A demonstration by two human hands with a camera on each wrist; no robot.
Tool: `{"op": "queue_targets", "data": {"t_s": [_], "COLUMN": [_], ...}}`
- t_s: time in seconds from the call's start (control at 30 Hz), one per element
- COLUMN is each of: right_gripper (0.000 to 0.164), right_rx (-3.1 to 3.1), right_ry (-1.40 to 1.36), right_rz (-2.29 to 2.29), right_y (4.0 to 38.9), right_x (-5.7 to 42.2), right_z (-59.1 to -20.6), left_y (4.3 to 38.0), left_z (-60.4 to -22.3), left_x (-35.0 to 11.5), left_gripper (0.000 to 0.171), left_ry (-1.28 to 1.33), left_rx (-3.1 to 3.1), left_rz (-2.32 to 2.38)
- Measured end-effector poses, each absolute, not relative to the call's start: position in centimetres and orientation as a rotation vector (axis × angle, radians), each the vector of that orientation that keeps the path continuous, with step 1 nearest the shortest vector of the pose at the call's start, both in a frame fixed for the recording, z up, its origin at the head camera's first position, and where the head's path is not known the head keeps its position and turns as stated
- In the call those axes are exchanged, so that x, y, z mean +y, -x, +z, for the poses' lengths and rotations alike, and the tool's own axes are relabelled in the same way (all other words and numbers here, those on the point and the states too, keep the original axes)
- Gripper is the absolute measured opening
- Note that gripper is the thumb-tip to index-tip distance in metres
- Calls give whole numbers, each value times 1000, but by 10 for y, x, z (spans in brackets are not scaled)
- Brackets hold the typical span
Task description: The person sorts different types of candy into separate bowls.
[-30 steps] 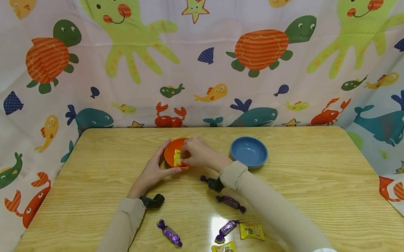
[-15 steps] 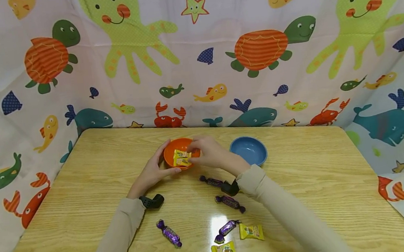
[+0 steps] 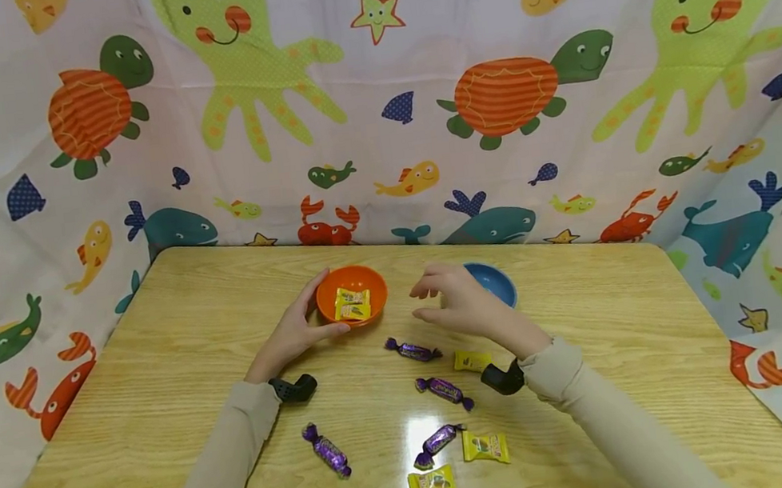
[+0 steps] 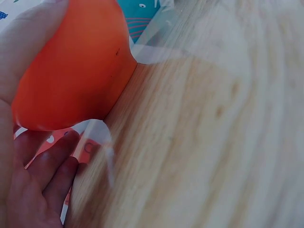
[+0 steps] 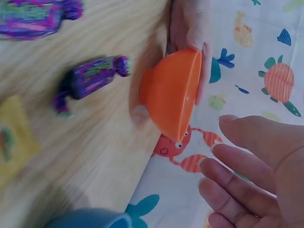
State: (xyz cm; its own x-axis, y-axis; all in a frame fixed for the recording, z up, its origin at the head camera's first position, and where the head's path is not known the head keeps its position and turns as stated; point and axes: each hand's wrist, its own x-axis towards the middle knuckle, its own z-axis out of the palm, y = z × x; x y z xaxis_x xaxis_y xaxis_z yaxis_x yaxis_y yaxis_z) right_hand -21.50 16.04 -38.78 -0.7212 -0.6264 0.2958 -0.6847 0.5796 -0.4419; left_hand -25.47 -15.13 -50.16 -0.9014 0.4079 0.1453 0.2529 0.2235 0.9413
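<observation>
My left hand (image 3: pixel 292 332) holds the orange bowl (image 3: pixel 370 282) from its left side, thumb at the near rim and fingers round the far side. Inside the bowl lie yellow-wrapped candies (image 3: pixel 352 311). In the left wrist view the thumb crosses the bowl's side (image 4: pixel 76 71). My right hand (image 3: pixel 459 301), empty and with fingers loosely bent, is in the air between the two bowls. It overlaps the left part of the blue bowl (image 3: pixel 500 284). The right wrist view has its fingers apart from the orange bowl (image 5: pixel 171 90).
Purple-wrapped candies (image 3: pixel 444 392) lie scattered over the wooden table (image 3: pixel 223 295), one of them off to the left (image 3: pixel 328 451). Yellow candies (image 3: pixel 487 447) are at the front and by the right wrist. A sea-animal curtain (image 3: pixel 376 117) stands behind the table.
My right hand has left the orange bowl and moved right, toward the blue bowl, leaving yellow candies in the orange one. The left hand has stayed on the orange bowl.
</observation>
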Motion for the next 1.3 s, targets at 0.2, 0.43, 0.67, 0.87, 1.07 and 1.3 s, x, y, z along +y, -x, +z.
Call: {"op": "queue_targets", "data": {"t_s": [0.2, 0.43, 0.67, 0.87, 1.07, 1.3], "right_gripper": [17, 20, 23, 25, 26, 23], "right_rx": [-2667, -2725, -2733, -2751, -2733, -2729], "right_ry": [-1115, -1083, -991, -954, -961, -948], "right_rz": [779, 733, 621, 589, 611, 645], "right_y": [196, 169, 151, 148, 148, 151], "right_x": [184, 213, 227, 230, 230, 230], "right_z": [-395, -419, -444, -456, -460, -463], "left_y": [254, 241, 238, 247, 256, 255], "left_z": [-502, -476, -471, -484, -501, -502], "left_x": [-153, -147, -147, -149, -151, -151], "left_gripper": [103, 100, 98, 100, 102, 101], "left_ry": [-633, -605, -598, -587, -589, -611], "left_rx": [2345, 2307, 2315, 2318, 2329, 2339], "left_rz": [1768, 1750, 1736, 1735, 1738, 1753]}}
